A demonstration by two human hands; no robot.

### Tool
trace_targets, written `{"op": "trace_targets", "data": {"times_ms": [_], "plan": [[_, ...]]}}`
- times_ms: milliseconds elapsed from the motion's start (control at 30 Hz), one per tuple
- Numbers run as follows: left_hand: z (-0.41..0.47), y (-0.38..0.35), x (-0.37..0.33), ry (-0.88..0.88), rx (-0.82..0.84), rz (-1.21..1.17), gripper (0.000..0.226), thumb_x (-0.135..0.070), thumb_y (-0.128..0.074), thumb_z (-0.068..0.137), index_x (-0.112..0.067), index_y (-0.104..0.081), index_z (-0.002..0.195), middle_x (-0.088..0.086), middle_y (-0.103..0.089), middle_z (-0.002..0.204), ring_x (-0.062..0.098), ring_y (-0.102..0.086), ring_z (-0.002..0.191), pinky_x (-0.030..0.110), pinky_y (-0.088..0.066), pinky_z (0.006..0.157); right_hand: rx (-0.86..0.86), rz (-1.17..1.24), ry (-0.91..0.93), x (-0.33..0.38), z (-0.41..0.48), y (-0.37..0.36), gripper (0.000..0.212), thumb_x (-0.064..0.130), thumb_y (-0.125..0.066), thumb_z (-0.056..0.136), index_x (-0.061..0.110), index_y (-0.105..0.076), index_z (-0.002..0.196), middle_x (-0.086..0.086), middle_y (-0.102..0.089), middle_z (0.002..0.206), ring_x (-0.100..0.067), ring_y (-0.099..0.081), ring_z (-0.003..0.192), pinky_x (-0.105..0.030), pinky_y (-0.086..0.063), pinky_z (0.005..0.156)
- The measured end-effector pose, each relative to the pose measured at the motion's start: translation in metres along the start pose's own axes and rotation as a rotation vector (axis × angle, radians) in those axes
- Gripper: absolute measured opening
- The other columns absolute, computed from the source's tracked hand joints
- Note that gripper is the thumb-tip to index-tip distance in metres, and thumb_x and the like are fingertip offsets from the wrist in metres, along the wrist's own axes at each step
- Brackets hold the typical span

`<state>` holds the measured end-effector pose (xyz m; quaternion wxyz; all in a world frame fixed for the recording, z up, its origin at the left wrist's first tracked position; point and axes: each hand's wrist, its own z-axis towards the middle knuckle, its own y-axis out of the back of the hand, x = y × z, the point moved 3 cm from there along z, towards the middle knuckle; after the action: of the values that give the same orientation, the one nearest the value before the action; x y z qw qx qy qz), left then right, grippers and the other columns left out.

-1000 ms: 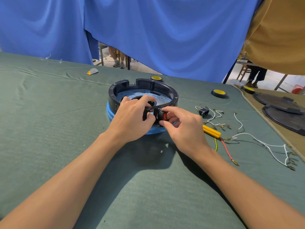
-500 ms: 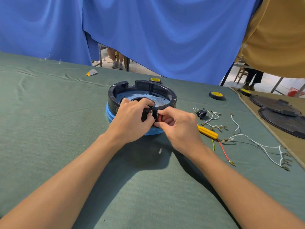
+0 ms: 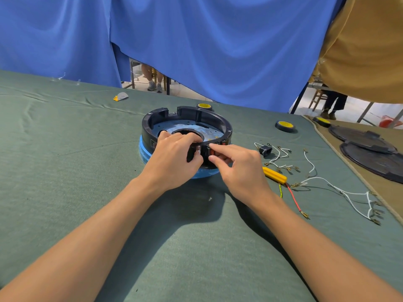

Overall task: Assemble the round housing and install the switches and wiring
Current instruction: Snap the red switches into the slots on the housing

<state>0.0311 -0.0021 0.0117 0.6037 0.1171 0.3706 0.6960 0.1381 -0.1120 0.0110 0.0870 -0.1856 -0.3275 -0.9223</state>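
The round black plastic housing point(image 3: 209, 116) sits on a blue base ring, and every place here is given from it. The left hand point(image 3: 172, 158) curls over the housing's near rim and grips it. The right hand point(image 3: 237, 164) pinches a small red rocker switch point(image 3: 212, 152) against the near wall.

The housing looks like stiff, light moulded plastic that would probably slide on cloth, so bracing it at the rim seems sensible. The switch is likely a snap fit, best held by its sides and pressed in square.

To the right of the housing lie limp white wires with brass terminals point(image 3: 340, 188) and a yellow connector block point(image 3: 274, 174). The wires are better lifted by their insulation.

A green cloth-covered table point(image 3: 65, 171) lies under the housing, and a blue curtain point(image 3: 218, 51) hangs behind it. Dark round lids point(image 3: 370, 158) lie far to its right.
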Motion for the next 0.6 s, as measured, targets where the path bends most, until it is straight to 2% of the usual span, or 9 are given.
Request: {"op": "trace_targets", "data": {"times_ms": [133, 300, 367, 433, 500, 600], "plan": [[0.0, 0.0, -0.001, 0.001, -0.009, -0.008, 0.032, -0.023, -0.052, 0.083, -0.007, -0.069, 0.105, 0.004, -0.074, 0.09, 0.024, -0.066, 0.081, 0.038, -0.036, 0.086, -0.066, 0.053, -0.087, -0.002, 0.005, -0.001, 0.017, 0.008, -0.074, 0.082, 0.008, -0.077, 0.098, -0.005, -0.076, 0.086, -0.016, -0.07, 0.074, -0.037, -0.057, 0.075], [-0.002, 0.001, -0.001, -0.015, -0.002, -0.007, 0.038, -0.032, -0.055, 0.08, -0.008, -0.069, 0.106, 0.003, -0.073, 0.09, 0.023, -0.065, 0.082, 0.035, -0.035, 0.087, -0.07, 0.05, -0.08, 0.0, 0.01, -0.004, 0.013, 0.007, -0.075, 0.081, 0.008, -0.078, 0.093, -0.004, -0.075, 0.084, -0.015, -0.069, 0.075, -0.029, -0.055, 0.075], [-0.002, 0.0, 0.0, -0.027, 0.003, -0.002, 0.04, -0.037, -0.058, 0.08, -0.01, -0.068, 0.107, 0.0, -0.073, 0.092, 0.021, -0.065, 0.084, 0.037, -0.036, 0.089, -0.045, 0.031, -0.06, -0.001, 0.012, -0.002, 0.011, 0.01, -0.074, 0.082, 0.01, -0.079, 0.092, -0.003, -0.074, 0.084, -0.015, -0.066, 0.078, -0.025, -0.052, 0.073], [-0.002, -0.001, 0.0, -0.03, -0.013, 0.014, 0.039, -0.041, -0.065, 0.082, -0.01, -0.067, 0.107, -0.001, -0.073, 0.094, 0.021, -0.065, 0.087, 0.04, -0.036, 0.089, -0.006, -0.007, -0.054, -0.005, 0.018, 0.003, 0.01, 0.015, -0.074, 0.083, 0.014, -0.079, 0.091, 0.0, -0.07, 0.085, -0.016, -0.06, 0.083, -0.028, -0.049, 0.073], [-0.001, -0.003, 0.0, -0.028, -0.047, 0.025, 0.037, -0.039, -0.072, 0.084, -0.009, -0.068, 0.106, 0.001, -0.073, 0.094, 0.023, -0.065, 0.087, 0.04, -0.036, 0.089, 0.047, -0.032, -0.05, -0.011, 0.026, 0.007, 0.014, 0.02, -0.075, 0.083, 0.017, -0.078, 0.096, 0.004, -0.068, 0.09, -0.014, -0.052, 0.09, -0.025, -0.042, 0.078], [-0.001, -0.003, 0.0, -0.014, -0.085, -0.001, 0.03, -0.035, -0.069, 0.089, -0.009, -0.069, 0.105, 0.0, -0.073, 0.093, 0.023, -0.064, 0.085, 0.037, -0.034, 0.088, 0.164, -0.018, -0.062, -0.018, 0.034, 0.01, 0.022, 0.027, -0.075, 0.083, 0.02, -0.076, 0.104, 0.007, -0.066, 0.1, -0.007, -0.046, 0.096, -0.019, -0.034, 0.085]]}}
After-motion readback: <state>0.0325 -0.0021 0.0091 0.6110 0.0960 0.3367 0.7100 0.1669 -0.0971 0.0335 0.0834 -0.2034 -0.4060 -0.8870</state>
